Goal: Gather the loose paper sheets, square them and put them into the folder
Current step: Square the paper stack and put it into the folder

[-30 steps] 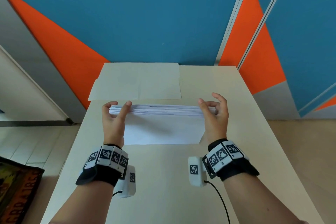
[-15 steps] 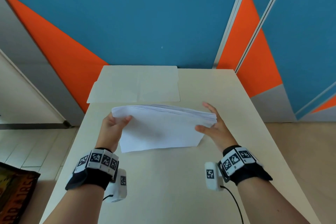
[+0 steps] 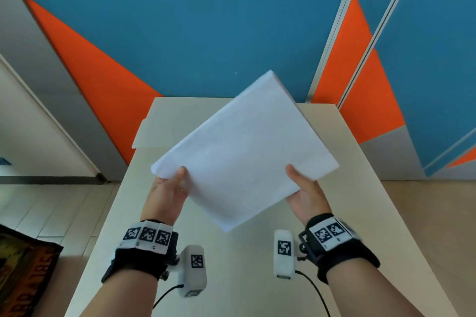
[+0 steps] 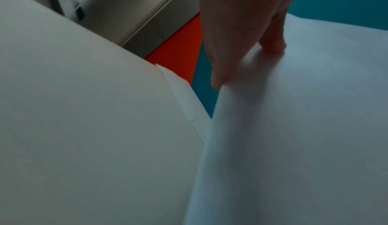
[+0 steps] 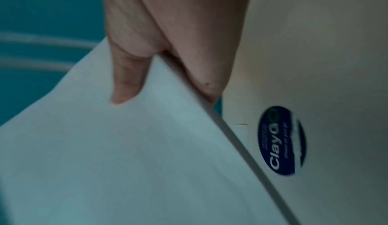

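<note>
A squared stack of white paper sheets [image 3: 244, 147] hangs tilted above the table, turned like a diamond with one corner pointing at me. My left hand [image 3: 168, 188] pinches its left corner, thumb on top. My right hand [image 3: 304, 188] grips the right edge, thumb on top and fingers underneath. The left wrist view shows the stack [image 4: 293, 129] under my left hand [image 4: 241, 37]; the right wrist view shows my right hand [image 5: 168, 45] clamped on the stack's edge [image 5: 147, 153]. The pale cream folder [image 3: 154, 134] lies at the table's far left, mostly hidden behind the stack.
The cream table [image 3: 231, 265] runs from me to a blue and orange wall [image 3: 206, 33]. A blue oval sticker [image 5: 281, 140] sits on the tabletop near my right hand. A tiled floor and a dark patterned rug [image 3: 23, 278] lie to the left.
The stack has been lifted off the table and turned from lying lengthwise to a tilted diamond. Both hands rose with it, and my right hand went from flat fingers to a grip.
</note>
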{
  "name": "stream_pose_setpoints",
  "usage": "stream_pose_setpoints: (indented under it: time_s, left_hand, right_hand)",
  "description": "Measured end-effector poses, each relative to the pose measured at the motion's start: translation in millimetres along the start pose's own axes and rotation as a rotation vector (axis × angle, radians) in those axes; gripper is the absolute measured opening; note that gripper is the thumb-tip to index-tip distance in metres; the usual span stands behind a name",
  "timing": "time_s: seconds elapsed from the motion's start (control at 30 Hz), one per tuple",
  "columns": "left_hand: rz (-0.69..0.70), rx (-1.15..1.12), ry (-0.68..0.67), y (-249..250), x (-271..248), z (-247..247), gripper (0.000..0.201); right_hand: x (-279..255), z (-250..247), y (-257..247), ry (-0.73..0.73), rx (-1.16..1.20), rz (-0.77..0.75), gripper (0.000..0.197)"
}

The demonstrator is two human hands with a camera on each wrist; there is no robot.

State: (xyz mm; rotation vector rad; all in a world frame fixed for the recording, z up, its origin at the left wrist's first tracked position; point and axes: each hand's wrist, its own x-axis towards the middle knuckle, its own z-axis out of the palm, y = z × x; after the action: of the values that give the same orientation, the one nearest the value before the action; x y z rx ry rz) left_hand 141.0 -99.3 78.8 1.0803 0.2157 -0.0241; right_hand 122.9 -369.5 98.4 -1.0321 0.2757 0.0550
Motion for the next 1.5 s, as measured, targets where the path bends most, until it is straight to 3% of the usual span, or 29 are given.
stream_pose_setpoints:
  time_s: [0.07, 0.13, 0.23, 0.27, 0.33, 0.43, 0.57, 0.67, 0.73, 0.8, 0.97, 1.13, 1.23, 1.5]
  left_hand:
    - [-0.012, 0.065, 0.051, 1, -1, -14, 0.033]
    - [0.029, 0.277, 0.089, 7, 1, -31, 0.038]
    - [0.021, 0.636, -0.095, 16, 1, -28, 0.070]
    - [0.000, 0.619, -0.151, 19, 0, -18, 0.076]
    - [0.020, 0.491, -0.173, 20, -4, 2, 0.068]
    - [0.153, 0.404, -0.074, 27, -9, 27, 0.038]
    - [0.249, 0.385, -0.114, 38, -8, 39, 0.033]
    - [0.145, 0.421, -0.154, 22, -4, 31, 0.028]
    - [0.021, 0.466, -0.130, -2, -6, 20, 0.044]
    - [-0.028, 0.474, -0.087, -21, -10, 14, 0.038]
    - [-0.046, 0.404, -0.079, -27, -2, 11, 0.033]
    - [-0.122, 0.422, -0.052, -43, 2, 7, 0.027]
    - [-0.144, 0.390, -0.023, -47, 5, 5, 0.020]
    - [-0.262, 0.271, 0.055, -51, 21, 15, 0.020]
  right_hand:
    - [-4, 16, -11, 0.001, -0.170, -0.063, 0.034]
    - [-5, 23, -27, -0.020, -0.301, -0.149, 0.017]
    - [-2, 33, -35, -0.127, -0.567, -0.204, 0.021]
    - [-3, 37, -34, -0.164, -0.673, -0.191, 0.020]
    - [-3, 44, -32, -0.179, -0.760, -0.197, 0.016]
    - [-3, 44, -36, -0.123, -0.682, -0.270, 0.021]
    - [-5, 39, -39, -0.075, -0.604, -0.331, 0.016]
    - [2, 27, -21, -0.031, -0.590, -0.202, 0.018]
    - [5, 15, 0, 0.019, -0.630, -0.069, 0.023]
    - [4, 7, 16, 0.047, -0.660, 0.004, 0.019]
    - [10, 2, 17, 0.026, -0.629, -0.021, 0.018]
    - [11, -4, 31, -0.013, -0.765, 0.087, 0.018]
    - [12, -9, 31, -0.046, -0.781, 0.087, 0.006]
    - [18, -30, 25, -0.189, -0.835, 0.109, 0.029]
